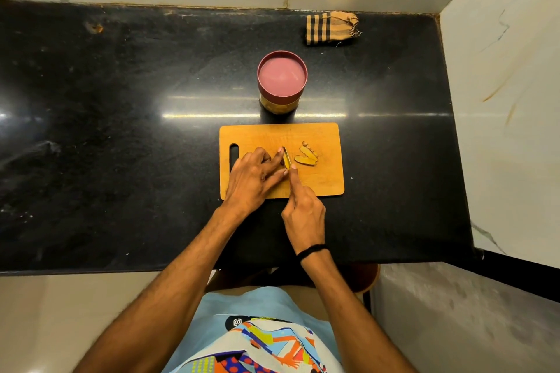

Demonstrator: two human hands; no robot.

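A wooden cutting board point(321, 182) with a handle slot at its left end lies on the black counter. My left hand point(254, 175) rests on the board, and its fingertips hold down a small dark piece beside the blade. My right hand point(304, 212) grips a knife point(286, 157), with the index finger stretched along the blade's spine. The blade stands edge-down between my left fingertips. Several yellowish slices point(307, 156) lie just right of the blade. The knife's handle is hidden inside my right hand.
A jar with a maroon lid point(282, 76) stands just behind the board. A folded striped cloth point(331, 28) lies at the back right by the wall. White walls close the counter point(121, 130) at the back and right, and the counter's front edge is near my body.
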